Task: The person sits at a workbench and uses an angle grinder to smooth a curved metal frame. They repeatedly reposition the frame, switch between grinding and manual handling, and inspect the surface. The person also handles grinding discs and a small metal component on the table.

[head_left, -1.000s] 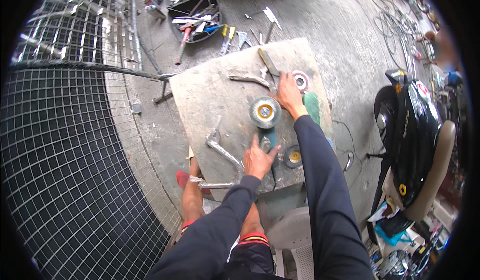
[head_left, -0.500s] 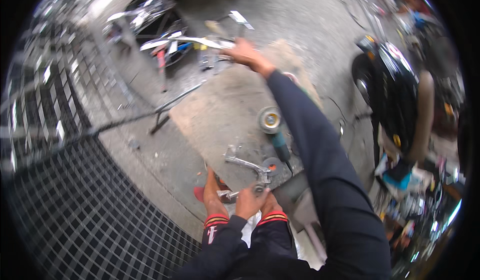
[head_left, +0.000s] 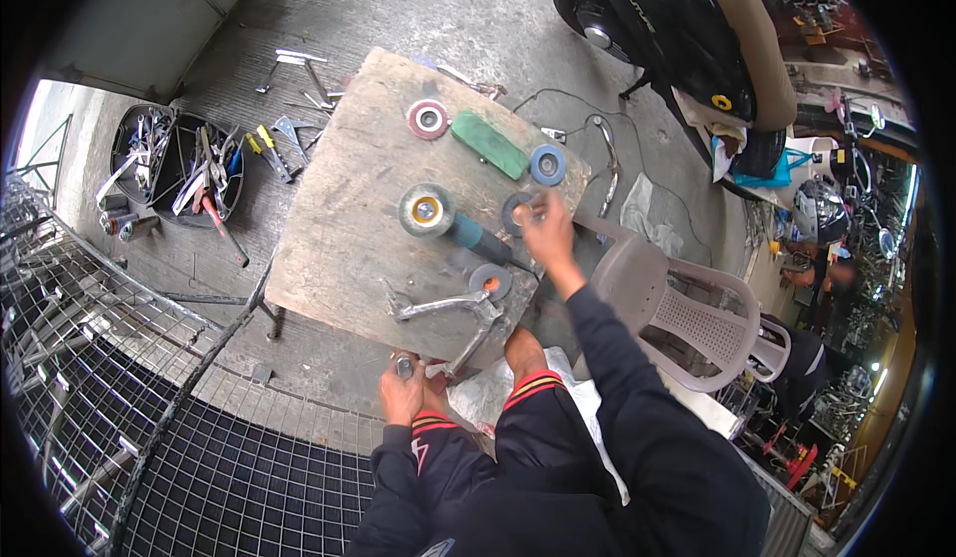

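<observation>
My left hand (head_left: 400, 393) is closed low in front of the board's near edge, a round metal end showing in its fist. A bent shiny metal bracket (head_left: 443, 307) runs from the board down toward that hand. My right hand (head_left: 550, 238) is slightly blurred, its fingers drawn together over a dark grey disc (head_left: 514, 209) at the board's right side; what they pinch is hidden. Between the hands lies a teal angle grinder (head_left: 478, 238) with a round abrasive wheel (head_left: 426, 211) facing up. A grey disc with an orange centre (head_left: 490, 282) touches the bracket.
The worn wooden board (head_left: 339, 189) also bears a red-rimmed disc (head_left: 428, 119), a green block (head_left: 490, 145) and a blue disc (head_left: 547, 165). Beyond are tool bins (head_left: 179, 164), a plastic chair (head_left: 697, 323), a motorcycle (head_left: 677, 29) and a wire-mesh rack (head_left: 249, 477).
My right hand has come back from the far left, over the tools, to the board's right side. My left hand has shifted left with the bracket. The whole view has swung.
</observation>
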`<state>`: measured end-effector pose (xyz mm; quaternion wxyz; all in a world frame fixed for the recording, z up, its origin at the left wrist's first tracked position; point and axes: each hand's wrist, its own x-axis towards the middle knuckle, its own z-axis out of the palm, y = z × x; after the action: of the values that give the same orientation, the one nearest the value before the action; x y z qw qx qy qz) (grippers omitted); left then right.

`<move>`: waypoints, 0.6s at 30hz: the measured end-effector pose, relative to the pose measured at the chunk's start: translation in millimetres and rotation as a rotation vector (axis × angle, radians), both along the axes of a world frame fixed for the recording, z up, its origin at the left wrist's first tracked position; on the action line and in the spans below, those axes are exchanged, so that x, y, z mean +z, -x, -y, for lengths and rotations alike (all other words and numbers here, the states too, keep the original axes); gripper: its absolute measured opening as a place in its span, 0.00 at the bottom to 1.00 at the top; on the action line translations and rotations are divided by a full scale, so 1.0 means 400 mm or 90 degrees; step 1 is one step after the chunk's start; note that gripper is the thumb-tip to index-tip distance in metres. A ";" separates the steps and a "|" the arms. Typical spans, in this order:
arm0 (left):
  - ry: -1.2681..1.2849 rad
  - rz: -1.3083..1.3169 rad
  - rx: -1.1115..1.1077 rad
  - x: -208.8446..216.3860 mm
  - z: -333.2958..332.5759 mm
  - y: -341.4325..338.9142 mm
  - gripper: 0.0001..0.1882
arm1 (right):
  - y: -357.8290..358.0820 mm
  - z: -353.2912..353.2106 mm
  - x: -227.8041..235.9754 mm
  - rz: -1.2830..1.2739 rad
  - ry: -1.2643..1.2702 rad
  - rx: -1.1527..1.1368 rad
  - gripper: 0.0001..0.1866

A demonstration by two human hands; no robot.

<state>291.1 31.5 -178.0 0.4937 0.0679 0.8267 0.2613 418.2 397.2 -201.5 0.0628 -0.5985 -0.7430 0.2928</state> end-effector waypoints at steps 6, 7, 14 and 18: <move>-0.053 0.030 -0.029 -0.001 -0.107 -0.155 0.20 | -0.146 -0.329 -0.219 0.100 -0.129 0.261 0.52; -0.017 -0.013 -0.083 -0.010 -0.123 -0.184 0.21 | -0.137 -0.355 -0.241 0.149 -0.089 0.310 0.53; 0.053 -0.193 -0.142 -0.084 -0.322 -0.312 0.33 | -0.209 -0.290 -0.169 0.105 -0.016 0.254 0.54; 0.098 -0.238 -0.176 -0.184 -0.484 -0.318 0.38 | -0.261 -0.202 -0.136 0.022 0.115 0.367 0.58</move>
<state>418.3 225.0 -251.6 0.3667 0.1897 0.9041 0.1105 522.5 478.1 -256.1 -0.0891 -0.3711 -0.8542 0.3532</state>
